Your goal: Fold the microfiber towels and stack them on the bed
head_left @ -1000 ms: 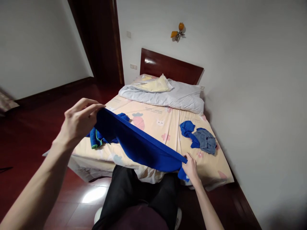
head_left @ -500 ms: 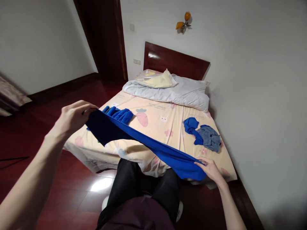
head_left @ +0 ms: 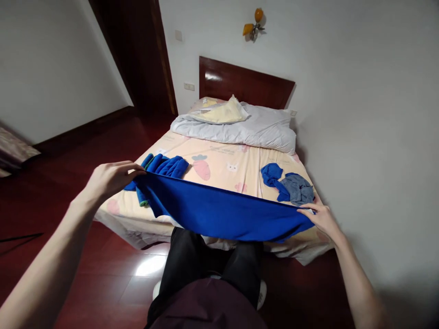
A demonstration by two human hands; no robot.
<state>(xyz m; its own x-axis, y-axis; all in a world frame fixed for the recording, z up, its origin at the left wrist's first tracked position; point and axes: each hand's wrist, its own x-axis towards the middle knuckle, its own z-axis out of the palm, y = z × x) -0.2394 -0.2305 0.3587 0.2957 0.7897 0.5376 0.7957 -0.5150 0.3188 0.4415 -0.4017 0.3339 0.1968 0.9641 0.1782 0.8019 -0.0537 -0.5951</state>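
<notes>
Your L hand (head_left: 110, 180) pinches one upper corner of the blue cloth (head_left: 222, 211), thumb and fingers close together on it; your R hand (head_left: 321, 216) pinches the other upper corner in same manner. So the cloth hangs btw both hands, upper edge quite straight, sloping down to the R, in front of you and over the near part of the bed (head_left: 219, 176). Nr. your L hand, rolled blue cloths (head_left: 176, 167) w/ some green edging lie on the bed; if the held cloth touches them, I can't tell. Nr. your R hand lie a crumpled blue cloth (head_left: 272, 173) and, touching it, a crumpled grey cloth (head_left: 299, 188). Farther, a grey quilt (head_left: 236, 132) lies nr. the dark headboard (head_left: 247, 82).
</notes>
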